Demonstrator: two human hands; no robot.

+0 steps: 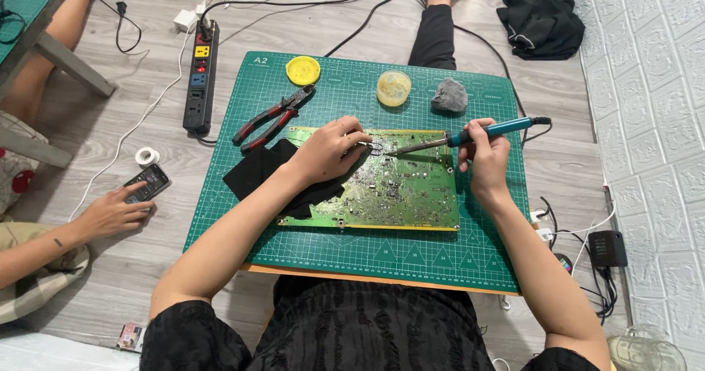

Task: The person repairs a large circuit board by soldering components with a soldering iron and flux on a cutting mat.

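Head view, steeply down, close over mat

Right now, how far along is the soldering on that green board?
Set out: the green rectangular circuit board lies on the green cutting mat, red-handled pliers beside it. In hand: the right hand holds the blue-handled soldering iron, tip by the left hand. How many joints remain, I cannot tell.

My right hand grips the blue-handled soldering iron, tip down on the green circuit board. My left hand rests on the board, pinching thin solder wire at the tip. Board lies on the green cutting mat. Red-handled pliers, yellow lid, flux jar behind. Another person's hand touches a phone far left.
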